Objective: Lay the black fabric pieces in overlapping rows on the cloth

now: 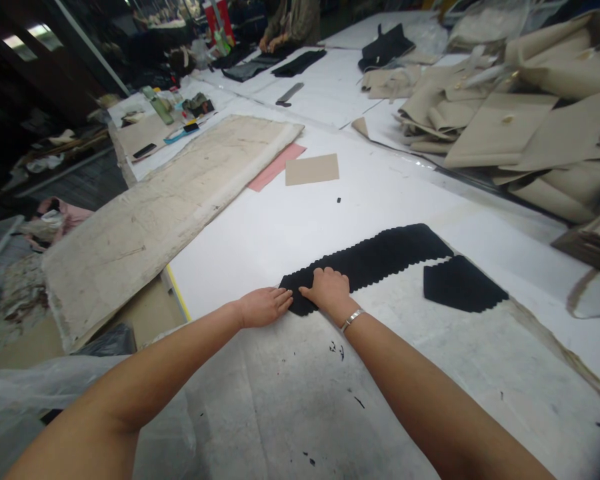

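Observation:
A long row of black scallop-edged pieces [390, 255], overlapped like a fanned stack, lies across the white table in front of me. My left hand [266, 307] is stretched out flat, its fingertips on the near left end of the row. Over the same end, my right hand [330, 290] presses down from above, thumb and fingers apart, touching the top of the pieces. A bracelet circles the right wrist. To the right of the row lies a smaller black stack [463, 283] with a pointed end and a scalloped edge.
A worn pale board [170, 207] lies at the left over a pink sheet [277, 167]. Beyond the row is a beige rectangle [312, 169]. Heaped beige pieces [510, 127] fill the right side. At the back, a person's hands [275, 43] are over dark pieces.

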`<state>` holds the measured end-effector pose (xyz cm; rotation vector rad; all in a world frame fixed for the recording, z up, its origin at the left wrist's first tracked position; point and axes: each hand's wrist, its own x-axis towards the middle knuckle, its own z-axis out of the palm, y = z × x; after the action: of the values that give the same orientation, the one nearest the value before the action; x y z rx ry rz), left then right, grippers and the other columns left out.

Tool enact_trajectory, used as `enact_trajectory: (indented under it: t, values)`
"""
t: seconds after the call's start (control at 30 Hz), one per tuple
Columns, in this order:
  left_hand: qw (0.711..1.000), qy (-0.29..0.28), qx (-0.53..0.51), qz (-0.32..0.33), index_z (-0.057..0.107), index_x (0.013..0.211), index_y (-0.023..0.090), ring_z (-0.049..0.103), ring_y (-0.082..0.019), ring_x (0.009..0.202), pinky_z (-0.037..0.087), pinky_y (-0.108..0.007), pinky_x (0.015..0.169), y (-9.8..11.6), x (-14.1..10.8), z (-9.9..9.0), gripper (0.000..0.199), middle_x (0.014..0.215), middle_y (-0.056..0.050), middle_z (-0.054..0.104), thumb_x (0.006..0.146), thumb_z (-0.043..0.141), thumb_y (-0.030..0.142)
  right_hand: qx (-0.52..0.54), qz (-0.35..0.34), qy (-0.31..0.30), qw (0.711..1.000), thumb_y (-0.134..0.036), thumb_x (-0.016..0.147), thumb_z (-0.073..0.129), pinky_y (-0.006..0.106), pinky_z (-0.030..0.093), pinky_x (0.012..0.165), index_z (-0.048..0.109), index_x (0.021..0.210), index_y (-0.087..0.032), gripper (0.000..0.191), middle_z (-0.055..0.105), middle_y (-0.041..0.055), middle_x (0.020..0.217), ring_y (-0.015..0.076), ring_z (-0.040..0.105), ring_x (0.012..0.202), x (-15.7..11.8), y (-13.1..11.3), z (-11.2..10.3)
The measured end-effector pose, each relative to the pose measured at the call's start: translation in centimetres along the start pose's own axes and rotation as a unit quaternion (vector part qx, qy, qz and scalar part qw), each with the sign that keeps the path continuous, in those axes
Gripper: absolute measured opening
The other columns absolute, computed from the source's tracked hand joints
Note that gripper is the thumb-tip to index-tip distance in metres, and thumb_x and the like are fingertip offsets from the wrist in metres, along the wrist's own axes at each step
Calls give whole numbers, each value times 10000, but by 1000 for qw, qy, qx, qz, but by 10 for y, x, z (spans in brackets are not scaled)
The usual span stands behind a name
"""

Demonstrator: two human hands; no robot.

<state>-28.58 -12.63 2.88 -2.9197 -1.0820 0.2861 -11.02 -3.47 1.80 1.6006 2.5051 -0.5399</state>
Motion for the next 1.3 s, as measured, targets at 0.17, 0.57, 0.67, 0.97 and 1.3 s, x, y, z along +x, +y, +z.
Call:
enact_trajectory:
  t: [0.17,0.57,0.67,0.97,1.3]
  values:
    - [1000,-4,-1,10,501,1175,35,513,-239,1112,419,-370,906,-1,-4,3,359,1213,-212,522,855,363,122,-1,-1,6,1000,-587,684,552,391,352,803,541,1038,-138,572,554,174,1047,287,520,978,-1,0,-1]
    - [994,-22,-61,-92,431,1265,60,398,-256,1224,325,-369,988,13,-11,4,552,1330,-197,409,873,345,439,6,-18,6,1000,-575,723,528,369,363,796,547,1006,-136,523,562,161,1024,270,526,964,-4,1,-4]
    - [990,-4,-76,-117,452,1265,135,397,-241,1226,314,-389,993,14,-13,-1,532,1326,-147,435,872,333,473,75,-62,26,995,-509,794,473,303,378,753,560,932,-168,378,584,99,956,204,543,882,-20,20,-22]
    - [957,192,-113,-186,590,1068,129,477,-262,1139,387,-428,962,18,-4,-13,432,1206,-148,538,838,433,460,250,108,154,950,-348,810,441,228,396,699,563,837,-181,209,607,7,791,125,534,739,-193,177,-74]
    - [920,235,-275,-152,510,1148,152,520,-234,1067,425,-424,931,226,42,-63,371,1121,-116,583,839,473,356,317,358,116,871,-312,711,499,228,386,599,574,701,-158,172,577,0,634,123,504,613,-451,273,-4]
